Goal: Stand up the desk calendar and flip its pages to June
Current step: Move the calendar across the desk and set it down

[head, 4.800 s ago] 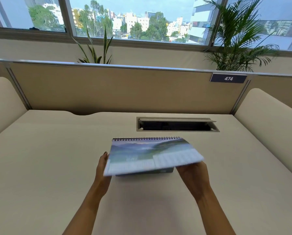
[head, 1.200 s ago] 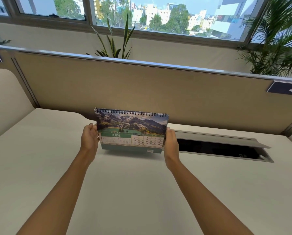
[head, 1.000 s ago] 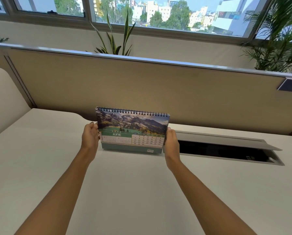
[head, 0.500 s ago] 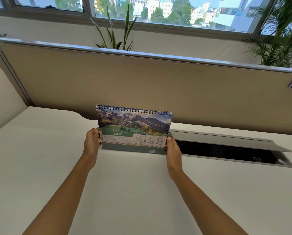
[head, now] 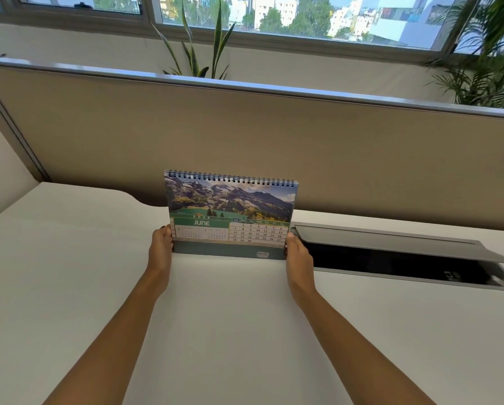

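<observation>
On the smooth pale table (head: 69, 287), the left hand (head: 160, 247) and right hand (head: 296, 254) clasp the lower side edges of the desk calendar (head: 230, 214), standing upright, June showing. It looks light (stiff card base, thin glossy pages, wire spiral), best held by the base edges. Beyond: a beige partition (head: 245, 135).

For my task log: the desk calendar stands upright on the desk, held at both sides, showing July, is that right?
Not quite: the desk calendar shows June, not July, as the head view makes plain. It does stand upright on the desk, with the left hand and right hand at its sides.
</observation>
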The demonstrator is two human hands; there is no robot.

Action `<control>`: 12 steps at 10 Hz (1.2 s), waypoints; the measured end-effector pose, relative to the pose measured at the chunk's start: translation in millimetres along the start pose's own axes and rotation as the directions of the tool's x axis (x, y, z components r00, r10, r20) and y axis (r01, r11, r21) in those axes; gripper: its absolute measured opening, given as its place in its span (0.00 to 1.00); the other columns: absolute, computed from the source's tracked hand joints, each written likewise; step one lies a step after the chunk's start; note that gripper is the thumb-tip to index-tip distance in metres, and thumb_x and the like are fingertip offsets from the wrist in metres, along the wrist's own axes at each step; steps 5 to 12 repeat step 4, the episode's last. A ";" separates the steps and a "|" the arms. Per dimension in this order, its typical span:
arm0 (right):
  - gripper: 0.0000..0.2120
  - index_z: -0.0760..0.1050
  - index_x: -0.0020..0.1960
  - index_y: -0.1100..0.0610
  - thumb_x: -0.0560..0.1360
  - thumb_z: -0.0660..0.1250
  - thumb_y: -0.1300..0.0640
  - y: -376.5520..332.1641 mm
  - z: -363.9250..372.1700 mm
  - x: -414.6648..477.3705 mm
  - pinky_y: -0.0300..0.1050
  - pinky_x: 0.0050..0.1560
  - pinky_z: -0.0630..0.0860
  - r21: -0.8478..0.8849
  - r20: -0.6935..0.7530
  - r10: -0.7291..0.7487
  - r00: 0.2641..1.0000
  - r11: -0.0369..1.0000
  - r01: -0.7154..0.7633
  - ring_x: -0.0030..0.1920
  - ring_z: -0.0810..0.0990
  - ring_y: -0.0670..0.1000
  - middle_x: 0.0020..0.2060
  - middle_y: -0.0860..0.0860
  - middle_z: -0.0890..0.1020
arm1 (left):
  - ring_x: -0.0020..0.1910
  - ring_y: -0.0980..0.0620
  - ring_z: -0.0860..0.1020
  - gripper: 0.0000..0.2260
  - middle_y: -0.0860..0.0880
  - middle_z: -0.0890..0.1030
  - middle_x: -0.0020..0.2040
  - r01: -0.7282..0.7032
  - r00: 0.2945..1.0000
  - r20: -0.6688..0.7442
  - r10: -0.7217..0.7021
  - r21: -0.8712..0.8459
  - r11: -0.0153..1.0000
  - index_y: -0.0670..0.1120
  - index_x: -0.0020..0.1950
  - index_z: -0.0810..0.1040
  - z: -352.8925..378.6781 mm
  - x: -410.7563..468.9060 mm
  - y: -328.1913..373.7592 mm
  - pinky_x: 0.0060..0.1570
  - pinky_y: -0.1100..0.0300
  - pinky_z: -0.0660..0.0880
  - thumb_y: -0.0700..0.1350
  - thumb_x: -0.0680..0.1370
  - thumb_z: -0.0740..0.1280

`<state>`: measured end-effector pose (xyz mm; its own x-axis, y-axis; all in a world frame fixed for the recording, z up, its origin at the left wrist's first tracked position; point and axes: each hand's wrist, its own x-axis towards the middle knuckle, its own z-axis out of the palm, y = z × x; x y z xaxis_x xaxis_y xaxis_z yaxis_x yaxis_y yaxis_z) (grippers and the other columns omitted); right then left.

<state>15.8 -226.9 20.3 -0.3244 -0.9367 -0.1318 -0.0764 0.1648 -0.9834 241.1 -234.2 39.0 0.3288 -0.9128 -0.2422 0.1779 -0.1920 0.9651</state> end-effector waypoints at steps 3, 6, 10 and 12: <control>0.14 0.71 0.62 0.53 0.81 0.53 0.52 5.6 -5.2 -5.2 0.39 0.56 0.71 -0.043 0.008 -0.074 0.997 0.996 0.074 0.57 0.74 0.49 0.57 0.52 0.77 | 0.59 0.51 0.69 0.19 0.49 0.72 0.61 -0.018 0.999 -0.039 0.019 0.023 1.000 0.45 0.69 0.66 0.9 -0.7 -12.3 0.60 0.58 0.66 0.48 0.83 0.44; 0.15 0.69 0.66 0.55 0.80 0.59 0.56 13.8 -7.6 -13.9 0.40 0.57 0.71 -0.110 0.000 -0.139 0.990 0.984 0.138 0.58 0.74 0.49 0.60 0.52 0.77 | 0.68 0.47 0.69 0.17 0.45 0.71 0.69 -0.077 0.989 -0.127 0.076 -0.004 0.997 0.46 0.68 0.66 -4.3 -3.6 -19.8 0.63 0.58 0.66 0.47 0.83 0.47; 0.15 0.69 0.66 0.55 0.80 0.59 0.56 13.8 -7.6 -13.9 0.40 0.57 0.71 -0.110 0.000 -0.139 0.990 0.984 0.138 0.58 0.74 0.49 0.60 0.52 0.77 | 0.68 0.47 0.69 0.17 0.45 0.71 0.69 -0.077 0.989 -0.127 0.076 -0.004 0.997 0.46 0.68 0.66 -4.3 -3.6 -19.8 0.63 0.58 0.66 0.47 0.83 0.47; 0.15 0.69 0.66 0.55 0.80 0.59 0.56 13.8 -7.6 -13.9 0.40 0.57 0.71 -0.110 0.000 -0.139 0.990 0.984 0.138 0.58 0.74 0.49 0.60 0.52 0.77 | 0.68 0.47 0.69 0.17 0.45 0.71 0.69 -0.077 0.989 -0.127 0.076 -0.004 0.997 0.46 0.68 0.66 -4.3 -3.6 -19.8 0.63 0.58 0.66 0.47 0.83 0.47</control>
